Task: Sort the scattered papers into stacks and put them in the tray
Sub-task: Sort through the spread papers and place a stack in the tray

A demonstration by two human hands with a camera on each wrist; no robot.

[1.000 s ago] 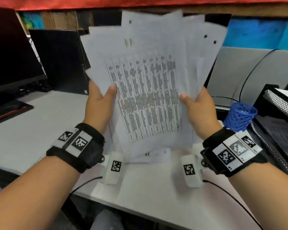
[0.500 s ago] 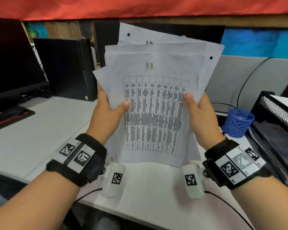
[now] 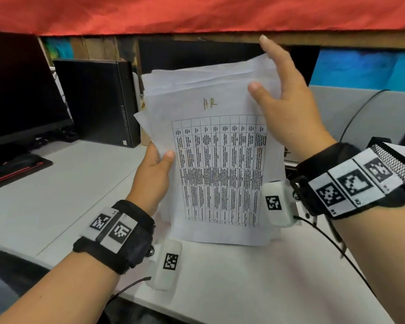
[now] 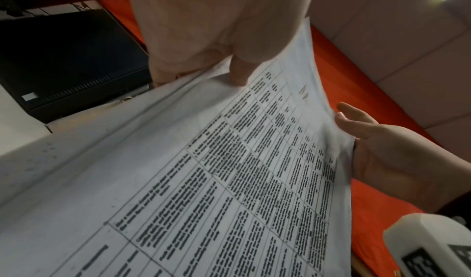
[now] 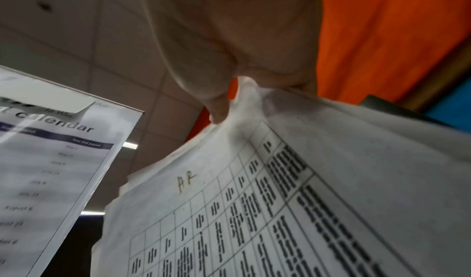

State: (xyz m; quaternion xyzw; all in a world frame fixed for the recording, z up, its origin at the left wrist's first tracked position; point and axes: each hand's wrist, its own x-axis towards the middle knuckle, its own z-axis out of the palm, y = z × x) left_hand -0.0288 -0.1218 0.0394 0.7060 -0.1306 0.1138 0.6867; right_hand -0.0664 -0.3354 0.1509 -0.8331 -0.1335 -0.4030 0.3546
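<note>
The stack of papers (image 3: 220,169) stands upright at the centre of the head view, its bottom edge resting on the white desk (image 3: 232,281). The left hand (image 3: 153,174) grips the stack's left edge, thumb on the printed front sheet, fingers behind. The right hand (image 3: 288,108) sits at the stack's upper right corner with fingers straight and thumb extended, flat against the sheet edges, not clasping. The mesh tray (image 3: 398,164) lies at the right edge of the frame, apart from the stack.
</note>
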